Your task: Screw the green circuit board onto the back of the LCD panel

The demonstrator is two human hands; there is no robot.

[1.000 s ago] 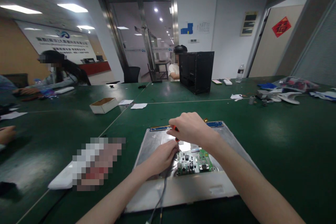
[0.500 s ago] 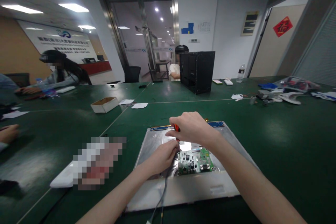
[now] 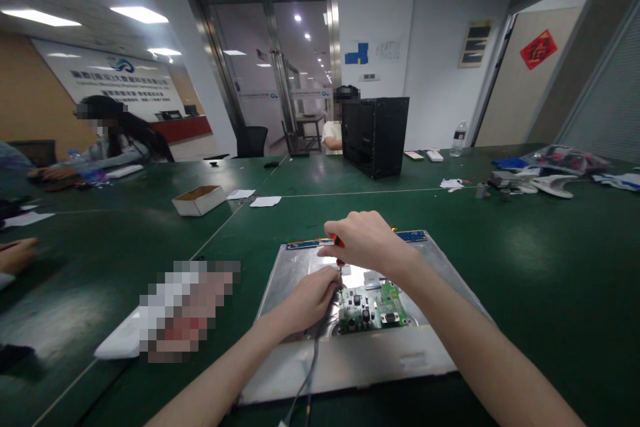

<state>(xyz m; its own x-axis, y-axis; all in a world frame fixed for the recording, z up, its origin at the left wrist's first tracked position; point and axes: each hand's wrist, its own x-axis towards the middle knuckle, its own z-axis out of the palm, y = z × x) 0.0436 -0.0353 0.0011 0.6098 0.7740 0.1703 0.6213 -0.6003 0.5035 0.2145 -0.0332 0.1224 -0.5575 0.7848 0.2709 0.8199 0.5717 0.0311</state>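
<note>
Head view: right hand clamped the screwdriver above the circuit board.
Steadying: left hand curled beside the tip; whether it gripped anything was unclear.
Risk: a tilted tip could have slipped and gouged the board.

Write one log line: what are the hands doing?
right hand: grips screwdriver | left hand: curled beside its shaft | circuit board: on metal panel

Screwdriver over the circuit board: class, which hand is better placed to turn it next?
Right, probably. The right hand grips the screwdriver from above by its red handle; the left hand sits low beside the shaft, at the circuit board edge.
</note>
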